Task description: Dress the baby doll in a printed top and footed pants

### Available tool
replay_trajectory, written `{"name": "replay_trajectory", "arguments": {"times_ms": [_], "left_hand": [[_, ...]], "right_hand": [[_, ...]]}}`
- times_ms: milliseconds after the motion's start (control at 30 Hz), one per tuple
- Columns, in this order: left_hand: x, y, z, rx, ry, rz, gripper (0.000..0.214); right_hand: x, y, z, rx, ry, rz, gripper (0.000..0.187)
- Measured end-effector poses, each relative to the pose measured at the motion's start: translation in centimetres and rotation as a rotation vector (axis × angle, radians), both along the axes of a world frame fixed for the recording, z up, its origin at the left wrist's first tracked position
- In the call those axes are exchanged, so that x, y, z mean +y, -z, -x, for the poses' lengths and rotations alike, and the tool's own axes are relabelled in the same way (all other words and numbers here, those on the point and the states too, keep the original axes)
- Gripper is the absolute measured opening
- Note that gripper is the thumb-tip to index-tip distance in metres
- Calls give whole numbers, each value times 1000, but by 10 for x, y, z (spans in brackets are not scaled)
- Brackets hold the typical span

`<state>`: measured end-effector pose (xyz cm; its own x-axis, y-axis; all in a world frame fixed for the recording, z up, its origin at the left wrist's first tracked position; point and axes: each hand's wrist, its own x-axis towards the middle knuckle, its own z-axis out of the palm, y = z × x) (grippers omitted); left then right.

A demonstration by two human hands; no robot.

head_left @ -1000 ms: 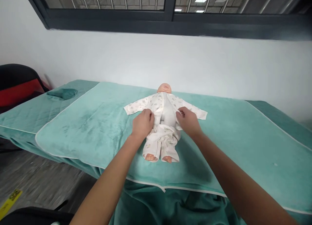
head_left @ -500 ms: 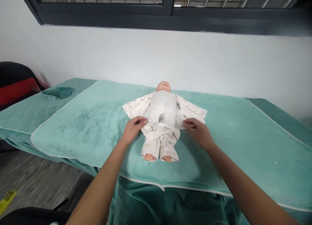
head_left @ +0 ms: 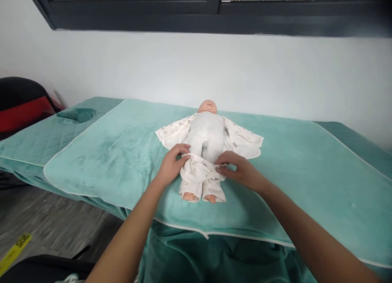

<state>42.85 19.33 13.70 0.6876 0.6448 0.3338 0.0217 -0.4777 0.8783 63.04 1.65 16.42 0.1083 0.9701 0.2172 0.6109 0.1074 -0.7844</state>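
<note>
A baby doll (head_left: 206, 130) with a white cloth body lies on its back, head toward the wall. Its feet poke out of small printed baby pants (head_left: 200, 170), which sit around the lower legs. My left hand (head_left: 174, 163) pinches the waistband on the left side. At the opposite side my right hand (head_left: 235, 170) grips the same waistband between thumb and fingers. Under the doll, a white printed baby shirt (head_left: 241, 138) is spread wide with both sleeves stretched outward; whether the doll's arms are in them I cannot tell.
A light green plush cover (head_left: 107, 152) with white piping lies over the bed, which has a face hole (head_left: 76, 115) at its left end. Behind it rises a white wall (head_left: 153, 66) below a dark window frame (head_left: 137, 17). A black and red chair (head_left: 24, 111) stands at left.
Both hands have come inward onto the pants and now hold the waistband. The bunched fabric has been opened out and lifted slightly across the doll's legs.
</note>
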Motion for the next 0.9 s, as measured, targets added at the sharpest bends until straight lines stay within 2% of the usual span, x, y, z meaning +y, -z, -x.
{"name": "replay_trajectory", "arguments": {"times_ms": [133, 233, 333, 433, 533, 633, 700, 800, 900], "left_hand": [[-1, -11, -18, 33, -15, 80, 8], [1, -19, -27, 65, -5, 94, 8], [2, -24, -31, 66, -13, 83, 7], [1, -28, -32, 92, -42, 45, 7], [3, -28, -30, 138, -57, -32, 6], [7, -22, -28, 154, -109, -41, 2], [11, -13, -28, 151, -151, -12, 2], [15, 1, -29, 155, -186, 12, 3], [17, 10, -29, 207, -200, -18, 8]], "right_hand": [[17, -9, 8, -40, 63, 87, 17], [31, -14, 7, 56, 134, 231, 27], [41, -21, 6, 93, 137, 276, 30], [45, -27, 6, 81, 107, 245, 21], [41, -28, -1, 218, 10, 261, 30], [31, -22, -18, 346, -25, 316, 40], [23, -14, -33, 337, -1, 303, 40], [13, 0, -56, 192, 45, 273, 36], [8, 14, -68, 6, 37, 325, 32]]}}
